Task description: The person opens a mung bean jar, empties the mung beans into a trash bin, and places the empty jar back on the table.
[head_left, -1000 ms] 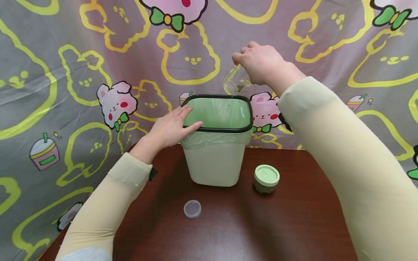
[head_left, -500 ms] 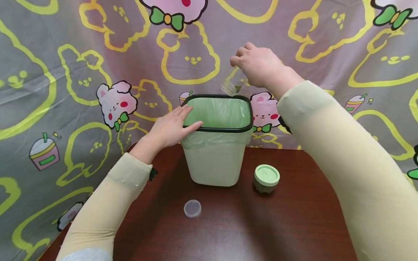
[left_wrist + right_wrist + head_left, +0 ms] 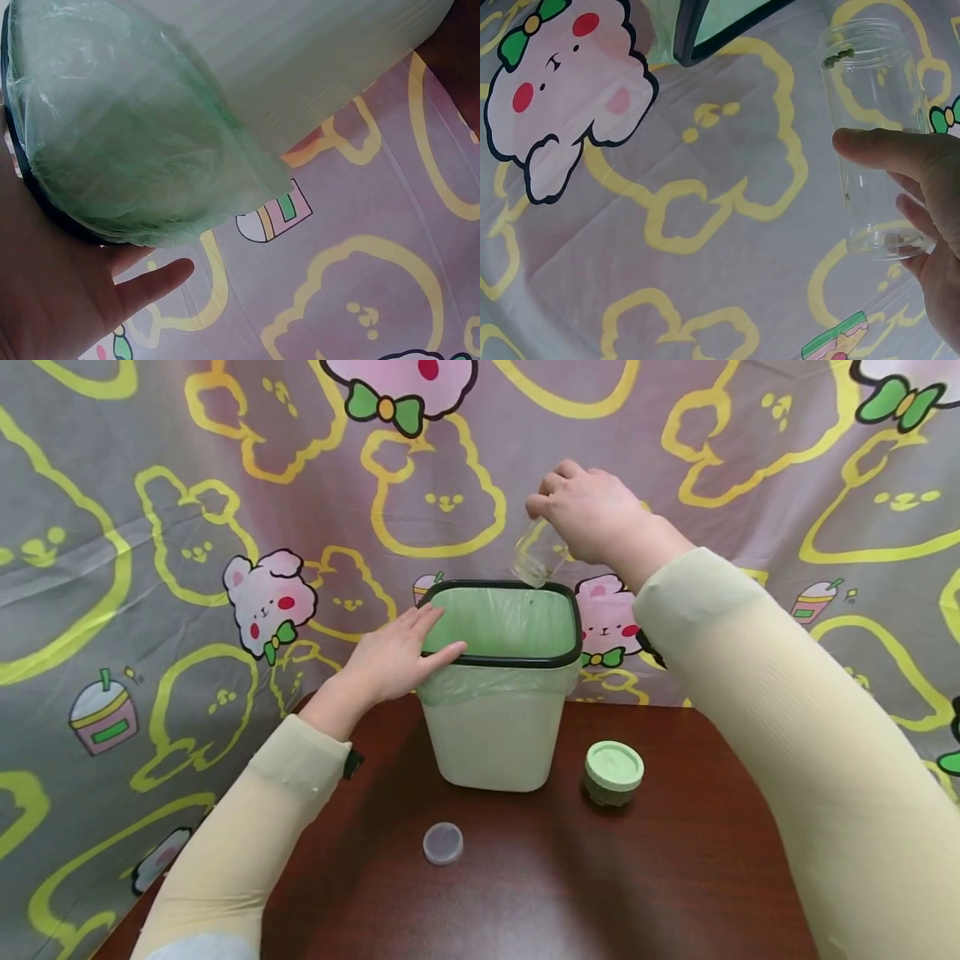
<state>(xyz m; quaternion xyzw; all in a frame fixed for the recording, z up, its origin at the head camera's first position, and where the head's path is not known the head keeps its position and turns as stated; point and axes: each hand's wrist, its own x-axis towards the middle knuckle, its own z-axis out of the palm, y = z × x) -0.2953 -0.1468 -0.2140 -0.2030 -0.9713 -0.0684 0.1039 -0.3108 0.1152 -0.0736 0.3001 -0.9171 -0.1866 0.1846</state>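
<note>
My right hand point(image 3: 592, 514) grips a clear jar point(image 3: 538, 556), tilted mouth-down over the back right rim of a pale green bin point(image 3: 495, 735). In the right wrist view, thumb and fingers wrap the jar, and a few dark green bits point(image 3: 838, 58) cling inside near its mouth. My left hand point(image 3: 390, 656) rests on the bin's left rim, its fingers spread and fairly straight. A thin green bag point(image 3: 495, 685) lines the bin and folds over the outside below the black rim point(image 3: 517, 661). In the left wrist view, the rim hides part of the left fingers.
A small round container with a light green lid point(image 3: 613, 768) stands right of the bin on the dark wood table point(image 3: 525, 893). In front of the bin lies a clear round lid point(image 3: 443, 844). A patterned curtain point(image 3: 285, 510) hangs close behind and at the left.
The right hand has come slightly down and left, tipping the jar more steeply. Dark bits seen inside it earlier no longer show in the head view. The left hand has stayed put.
</note>
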